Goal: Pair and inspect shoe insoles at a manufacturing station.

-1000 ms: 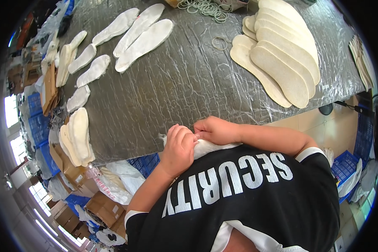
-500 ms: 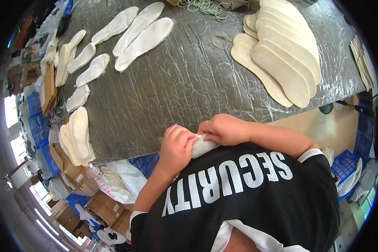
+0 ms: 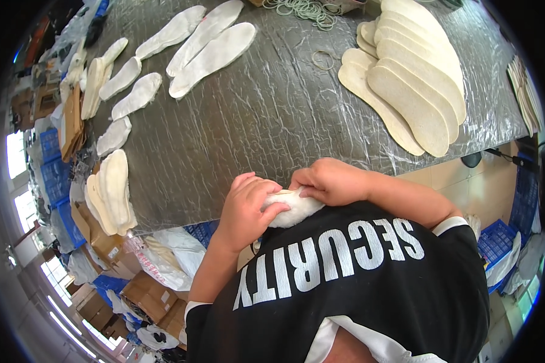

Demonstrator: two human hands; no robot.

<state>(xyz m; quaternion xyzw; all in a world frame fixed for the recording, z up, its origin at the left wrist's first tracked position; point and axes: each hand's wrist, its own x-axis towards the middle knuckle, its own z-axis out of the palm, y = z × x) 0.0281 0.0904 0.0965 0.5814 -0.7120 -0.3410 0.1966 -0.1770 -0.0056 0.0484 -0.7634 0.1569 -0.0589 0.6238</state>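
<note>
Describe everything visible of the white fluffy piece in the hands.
The white fluffy piece looks soft and plush, with a smoother cream strip along its upper edge. It seems bent; its full outline is hidden. The left hand holds its left end, the right hand its upper right. It is by the table's near edge, before the black shirt.

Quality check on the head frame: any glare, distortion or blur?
Head view: fisheye curvature and black corners; pale glints along the wrinkled table cover; windows at left washed out; left hand, right hand and white fleecy piece fairly sharp; clutter near the left rim softer.
</note>
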